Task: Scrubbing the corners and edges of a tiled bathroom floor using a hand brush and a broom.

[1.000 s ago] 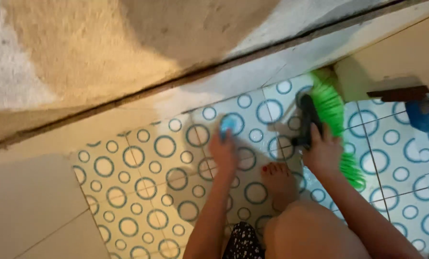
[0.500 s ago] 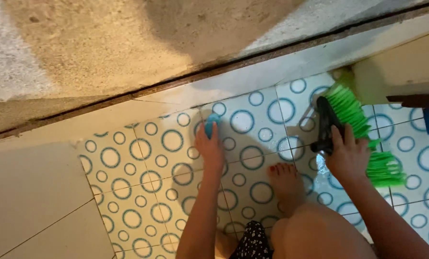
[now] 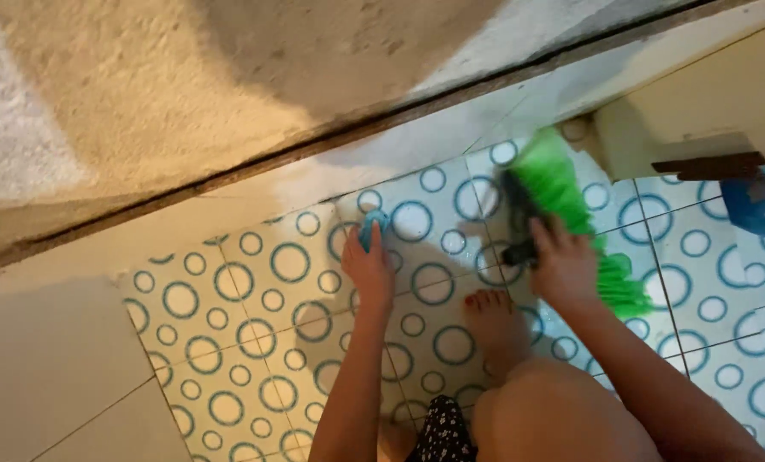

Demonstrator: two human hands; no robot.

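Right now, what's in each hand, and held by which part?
Left hand: small blue scrubber, fingers over its near end, pressed to the tiled floor. Right hand: green-bristled brush, grip on the near end of its black back.

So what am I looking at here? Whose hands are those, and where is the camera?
The camera sits on a person's head and looks down, so you see their own arms, knee and bare foot. They crouch on a tiled floor with blue rings, beside a rough wall. The left hand presses a small blue scrubber on a tile. The right hand holds a brush with a black back and green bristles. A blue container stands at the right edge.
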